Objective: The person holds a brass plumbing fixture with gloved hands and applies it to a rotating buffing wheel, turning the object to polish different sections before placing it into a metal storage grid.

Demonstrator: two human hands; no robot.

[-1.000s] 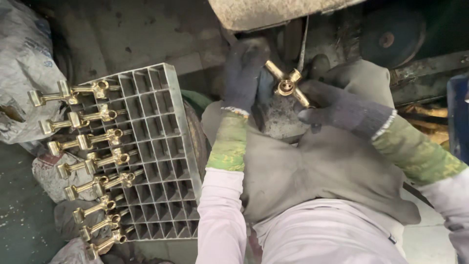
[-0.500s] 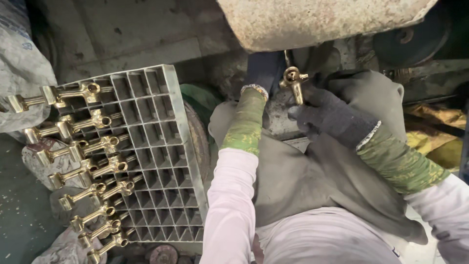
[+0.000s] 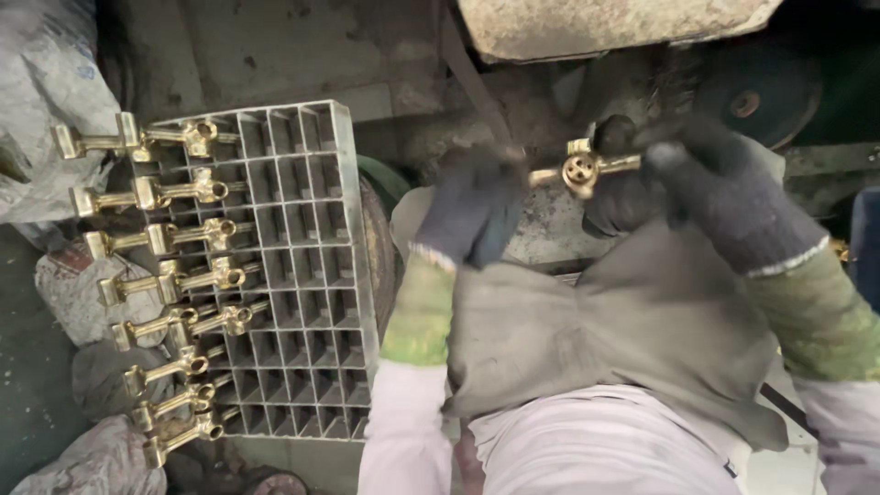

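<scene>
- Here, right hand [image 3: 706,188], in a dark knit glove, has its fingers clamped on a brass fitting [image 3: 582,169], a cross-shaped piece with a round open port facing the camera.
- Fitting is held up in front of the chest, between both hands, just below the worn stone-coloured block [image 3: 605,23] at the top of view; the port is turned up, likely so it can be looked over.
- Left hand [image 3: 472,206], also gloved, touches the fitting's near end with its fingertips; fingers curled together, but whether they truly pinch it I cannot tell.
- Green patterned sleeve guards cover both forearms; a grey apron [image 3: 587,321] lies over the lap.
- To the person's left, a grey grid tray [image 3: 302,275] with square cells; a column of like brass fittings [image 3: 165,243] lies along its left edge, stems pointing outward, laid in order. Remaining cells show nothing in them.
- Floor is grimy concrete; crumpled sacks [image 3: 46,101] sit beyond the tray. Dark machine parts and a pulley-like wheel [image 3: 756,96] at upper right. Light is dim.
</scene>
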